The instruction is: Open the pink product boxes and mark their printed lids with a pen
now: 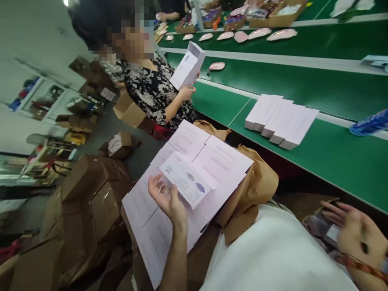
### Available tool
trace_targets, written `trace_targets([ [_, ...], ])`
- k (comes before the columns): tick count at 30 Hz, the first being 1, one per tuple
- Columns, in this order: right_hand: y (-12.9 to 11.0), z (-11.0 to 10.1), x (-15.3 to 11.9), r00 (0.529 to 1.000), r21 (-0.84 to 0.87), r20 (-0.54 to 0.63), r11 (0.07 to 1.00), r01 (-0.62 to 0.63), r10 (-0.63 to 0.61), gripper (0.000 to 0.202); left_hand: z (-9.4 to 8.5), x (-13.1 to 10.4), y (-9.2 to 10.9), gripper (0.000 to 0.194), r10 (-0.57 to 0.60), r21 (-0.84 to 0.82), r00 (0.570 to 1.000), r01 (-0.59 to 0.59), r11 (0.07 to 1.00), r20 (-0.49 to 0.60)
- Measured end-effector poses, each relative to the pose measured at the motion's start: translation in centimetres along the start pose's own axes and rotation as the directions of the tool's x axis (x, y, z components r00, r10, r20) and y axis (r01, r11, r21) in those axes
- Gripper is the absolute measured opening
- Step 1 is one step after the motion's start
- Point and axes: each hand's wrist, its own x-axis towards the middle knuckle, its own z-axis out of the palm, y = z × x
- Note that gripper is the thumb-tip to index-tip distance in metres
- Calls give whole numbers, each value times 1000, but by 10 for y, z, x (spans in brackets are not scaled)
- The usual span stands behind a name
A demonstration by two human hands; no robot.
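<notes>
White printed box (186,180) atop white boxes (224,159). Left hand (168,202) half-open, box's 8 o'clock, no grip; right hand (360,230), 4 o'clock, loosely open, looks empty. Box-laying step, prob; next needs squaring up.

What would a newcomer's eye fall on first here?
Probably the printed white box lying mid-picture on a layer of pale boxes, with the left hand beside it. Next, the green worktable at right, with a staggered row of white cartons near its edge.

Brown paper (259,171) bulges between packed boxes (222,161) and green worktop (342,165), with open air above.
</notes>
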Motion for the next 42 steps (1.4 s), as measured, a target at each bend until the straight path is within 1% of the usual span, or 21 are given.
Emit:
trace_targets([
  [1,-10,11,13,999,44,-12,998,50,-49,60,-6,4,-9,72,-214,43,977,215,976,-20],
  [2,-23,26,27,994,95,2,990,106,-107,70,-10,5,-16,74,-375,63,927,375,925,-1],
  [3,-39,44,39,983,145,60,976,164,-174,74,-11,2,-22,71,-476,69,878,473,878,41],
  [5,-77,90,54,902,261,289,933,247,-320,56,-6,-9,-28,59,-547,54,827,545,837,130],
  [7,-113,139,54,793,365,446,893,262,-415,61,3,-22,-27,60,-570,29,796,577,816,202],
  [9,-139,175,43,721,417,523,874,248,-454,74,12,-32,-20,81,-570,-25,781,595,803,256],
  [11,-153,189,27,694,442,552,868,227,-463,78,16,-37,-7,108,-569,-112,774,615,781,279],
  [13,-158,179,13,692,455,558,866,207,-458,76,15,-41,12,125,-566,-201,765,634,747,306],
  [15,-161,150,3,720,460,533,866,195,-445,68,12,-46,32,121,-557,-240,745,654,717,367],
  [16,-163,131,-1,750,457,500,868,195,-432,61,10,-50,42,112,-548,-233,726,667,707,416],
  [18,-166,89,-8,857,471,332,856,210,-394,56,7,-61,60,89,-538,-186,662,704,685,522],
  [19,-167,68,-12,907,489,208,842,228,-366,61,7,-67,67,81,-539,-153,610,732,664,580],
  [20,-168,48,-18,936,504,92,827,249,-338,68,6,-74,72,76,-543,-117,548,764,634,637],
  [22,-169,12,-34,949,527,-56,798,293,-311,69,6,-88,80,73,-557,-24,402,825,565,727],
  [24,-166,-14,-52,944,526,-74,792,310,-320,43,6,-100,83,77,-572,99,273,839,534,774],
  [25,-164,-23,-62,945,510,-57,804,306,-323,29,6,-105,83,80,-577,157,227,827,539,784],
  [27,-156,-32,-79,938,453,-17,833,317,-347,14,6,-111,81,86,-582,243,169,790,562,795],
  [30,-141,-33,-96,918,362,23,859,361,-395,12,5,-117,78,90,-576,294,144,747,596,805],
  [33,-131,-29,-103,923,291,-37,880,376,-382,16,4,-120,77,89,-555,298,142,722,625,820],
  [37,-133,-27,-105,923,251,-59,889,382,-380,19,4,-122,78,92,-545,306,112,725,617,831],
  [42,-137,-24,-106,918,225,-61,891,396,-392,33,4,-119,89,86,-564,375,67,682,628,823],
])
